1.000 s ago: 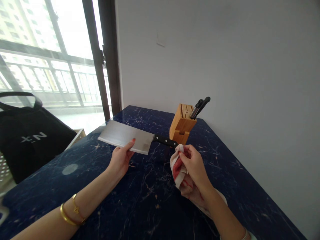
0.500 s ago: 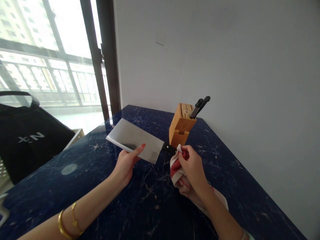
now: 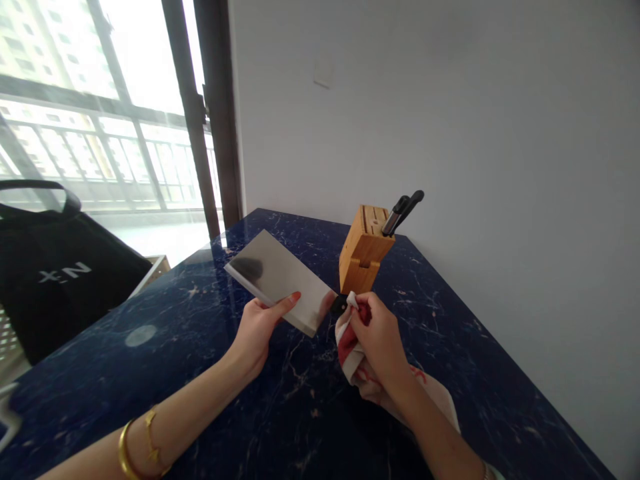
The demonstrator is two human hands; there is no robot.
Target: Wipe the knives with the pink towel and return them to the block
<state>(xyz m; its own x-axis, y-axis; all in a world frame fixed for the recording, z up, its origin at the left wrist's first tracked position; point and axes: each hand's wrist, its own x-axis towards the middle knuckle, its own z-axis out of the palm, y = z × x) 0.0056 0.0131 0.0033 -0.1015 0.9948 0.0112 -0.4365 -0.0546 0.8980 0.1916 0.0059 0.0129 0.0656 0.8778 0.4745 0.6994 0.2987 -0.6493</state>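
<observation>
A broad-bladed cleaver (image 3: 280, 273) is held above the dark table, its blade pointing to the upper left. My left hand (image 3: 263, 327) grips the blade's lower edge, thumb flat on the face and fingers beneath. At the other end, my right hand (image 3: 377, 333) is closed on a white and red cloth (image 3: 353, 353), which is bunched around the cleaver's black handle (image 3: 339, 305). Most of that handle is hidden by the cloth. Just behind the handle stands a wooden knife block (image 3: 361, 257) with black-handled tools (image 3: 403, 213) in its right side.
The blue marbled table (image 3: 300, 413) runs back to a grey wall (image 3: 425, 120). A black bag (image 3: 65, 267) hangs beyond the table's left edge, near a bright window (image 3: 125, 120). Part of a white object (image 3: 9, 413) shows at the lower left.
The cleaver has tilted, its blade turning steeper and shifting slightly right. My right hand and the cloth have slid a little left along the handle, covering more of it.
</observation>
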